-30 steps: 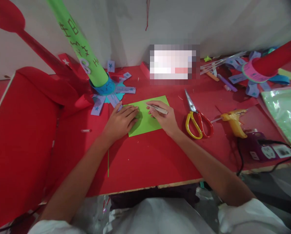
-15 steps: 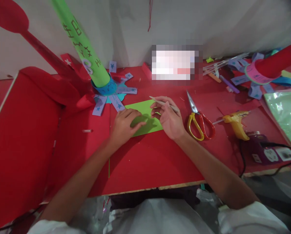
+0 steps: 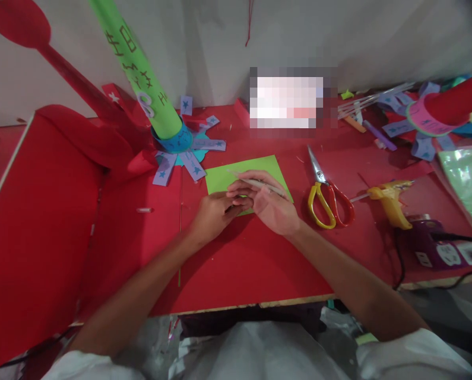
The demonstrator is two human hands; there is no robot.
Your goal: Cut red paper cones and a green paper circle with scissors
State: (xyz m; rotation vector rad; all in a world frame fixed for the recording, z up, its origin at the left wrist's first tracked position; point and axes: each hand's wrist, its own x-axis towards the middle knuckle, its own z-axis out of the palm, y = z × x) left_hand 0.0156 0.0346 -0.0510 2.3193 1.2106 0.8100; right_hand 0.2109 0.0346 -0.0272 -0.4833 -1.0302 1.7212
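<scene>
My right hand holds a pale, pointed pencil, which lies slantwise between its fingers with the tip to the upper left. My left hand is closed, its fingers curled against the right fingertips; whatever is between them, if anything, is hidden. Under both hands a bright green sheet of paper lies on the red table. Just right of my right hand rest scissors with one yellow and one red handle.
A green paper tube with lettering stands behind my left hand on a blue base with purple strips. A red panel rises at left. To the right are a yellow glue gun, a purple box and a clear-wrapped green pack.
My left hand has gone from spread over the paper to curled against the right fingers. The pencil has dipped lower with my right hand. The view has shifted slightly.
</scene>
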